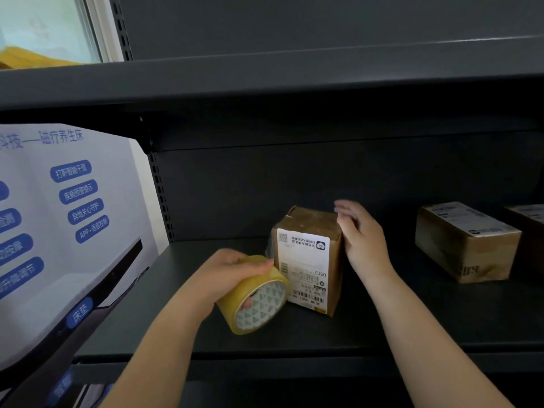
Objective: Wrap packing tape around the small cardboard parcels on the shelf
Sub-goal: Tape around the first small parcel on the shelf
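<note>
With the upright brown cardboard parcel with a white shipping label [307, 257] as the landmark, the left hand [228, 270] sits just to its left and a little nearer the camera, its fingers curled over the top of a wide roll of yellowish clear packing tape [256, 294] that nearly touches the parcel's labelled face; a short stretch of clear tape seems to run from the roll to the parcel's left edge, though that is hard to make out. To do this step well, I would keep the roll close to the box, pull the strip taut and level, and carry it around the sides while the other hand stops the parcel from turning or tipping. The parcel stands on end on the dark grey metal shelf [382, 319], its long axis vertical and its label facing the camera, printed upside down. Immediately right of it, the right hand [357, 231] is spread with straight fingers, flat against or just beside the parcel's right side. Well to the right lies a second brown cardboard parcel [468, 242] on its side, long axis running front to back.
</note>
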Tool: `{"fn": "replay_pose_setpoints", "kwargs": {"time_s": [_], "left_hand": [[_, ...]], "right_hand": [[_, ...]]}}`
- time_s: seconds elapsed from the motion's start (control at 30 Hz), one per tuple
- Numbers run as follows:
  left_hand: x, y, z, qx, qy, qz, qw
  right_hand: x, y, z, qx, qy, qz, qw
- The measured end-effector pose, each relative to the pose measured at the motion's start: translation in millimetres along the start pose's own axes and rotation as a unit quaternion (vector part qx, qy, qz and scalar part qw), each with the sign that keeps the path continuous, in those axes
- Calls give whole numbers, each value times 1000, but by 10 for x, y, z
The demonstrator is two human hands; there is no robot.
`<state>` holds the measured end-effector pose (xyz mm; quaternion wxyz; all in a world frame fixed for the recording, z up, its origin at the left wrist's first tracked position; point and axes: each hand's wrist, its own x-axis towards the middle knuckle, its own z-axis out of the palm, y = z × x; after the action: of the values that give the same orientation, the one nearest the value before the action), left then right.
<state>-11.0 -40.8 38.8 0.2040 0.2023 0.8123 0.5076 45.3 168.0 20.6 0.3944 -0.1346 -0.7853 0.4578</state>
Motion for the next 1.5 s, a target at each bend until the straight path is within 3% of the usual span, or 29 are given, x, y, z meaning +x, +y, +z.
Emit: {"fn": "replay_pose_setpoints", "kwargs": {"time_s": [0.1, 0.17, 0.27, 0.4, 0.47, 0.53, 0.63, 0.77, 0.87, 1.27, 1.5], "left_hand": [[-126, 14, -12, -27, 25, 4, 999], [-187, 13, -60, -47, 62, 9, 997], [-273, 69, -131, -65, 91, 17, 994], [-313, 249, -230, -97, 120, 28, 988], [-316, 324, -276, -87, 122, 34, 988], [-332, 384, -311, -76, 110, 39, 990], [-365, 560, -398, -72, 102, 57, 991], [-368, 929, -486, -74, 105, 89, 988], [-416, 1021, -429, -28, 99, 90, 991], [-530, 136, -153, -83, 96, -29, 991], [-374, -146, -35, -47, 89, -26, 995]], "right_hand": [[53, -71, -70, -15, -87, -116, 989], [114, -126, -115, -87, -156, -151, 972], [155, -231, -110, -177, -198, -148, 953], [56, -281, -125, -17, -281, -46, 958], [-29, -266, -126, -56, -305, -57, 949], [-119, -247, -73, -94, -270, -75, 955], [-204, -289, 11, -63, -219, -56, 972], [-206, -352, 84, -126, -228, -76, 962], [-173, -328, 53, -119, -224, -42, 966], [-75, -229, 57, -132, -178, -57, 974], [-55, -265, -21, -187, -232, -60, 953]]}}
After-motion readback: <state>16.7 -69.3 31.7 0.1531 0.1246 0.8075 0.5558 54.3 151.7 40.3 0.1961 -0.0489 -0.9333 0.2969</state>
